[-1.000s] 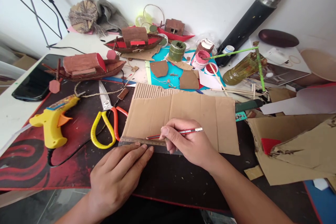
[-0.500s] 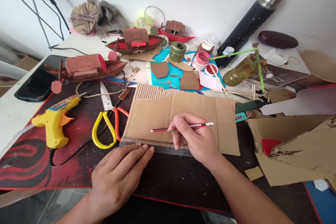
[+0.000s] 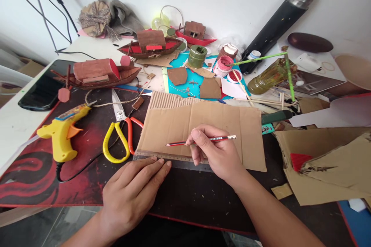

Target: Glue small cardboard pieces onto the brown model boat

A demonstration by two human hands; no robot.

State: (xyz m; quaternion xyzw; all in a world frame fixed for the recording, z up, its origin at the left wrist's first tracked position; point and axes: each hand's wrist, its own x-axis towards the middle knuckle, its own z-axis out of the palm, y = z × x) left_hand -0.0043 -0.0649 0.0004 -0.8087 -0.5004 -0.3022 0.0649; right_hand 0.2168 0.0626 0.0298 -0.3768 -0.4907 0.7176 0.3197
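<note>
Pinched in your right hand [image 3: 215,149], the pencil [image 3: 223,138] lies over the cardboard [image 3: 220,121], while your left hand [image 3: 135,189], flat and grasping nothing, presses the ruler [image 3: 182,162] along the cardboard's near edge, probably to prevent slipping.

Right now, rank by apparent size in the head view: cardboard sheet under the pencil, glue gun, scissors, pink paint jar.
1. Cardboard sheet
2. Glue gun and scissors: too alike to rank
3. Pink paint jar

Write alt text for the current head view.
A right hand holds a red-and-black pencil over brown cardboard, while the left hand rests on a ruler along its near edge. Scissors and a yellow glue gun lie to the left; model boats sit farther back.
</note>
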